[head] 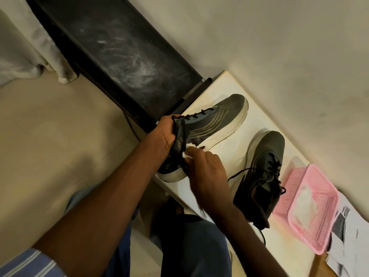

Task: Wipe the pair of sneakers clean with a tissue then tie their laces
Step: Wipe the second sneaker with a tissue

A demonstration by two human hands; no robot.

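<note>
Left hand (163, 134) grips the dusty grey sneaker (209, 124) by its tongue while right hand (205, 170) pinches white tissue (186, 153) against it.

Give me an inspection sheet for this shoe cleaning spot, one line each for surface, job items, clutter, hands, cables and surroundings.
Surface: white tabletop, sneakers resting on it.
Job's things: held sneaker, tilted on its side, laces loose; second sneaker standing on its sole, laces untied; tissue against the held sneaker's collar.
Clutter: pink basket holding white tissue; printed paper beside it.
Hands: left hand grips the held sneaker's tongue; right hand presses the tissue, fingers curled round it.
Cables: dark cord along the floor under the black shelf.
Surroundings: dusty black shelf, pale wall, pale curtain, beige floor.
</note>
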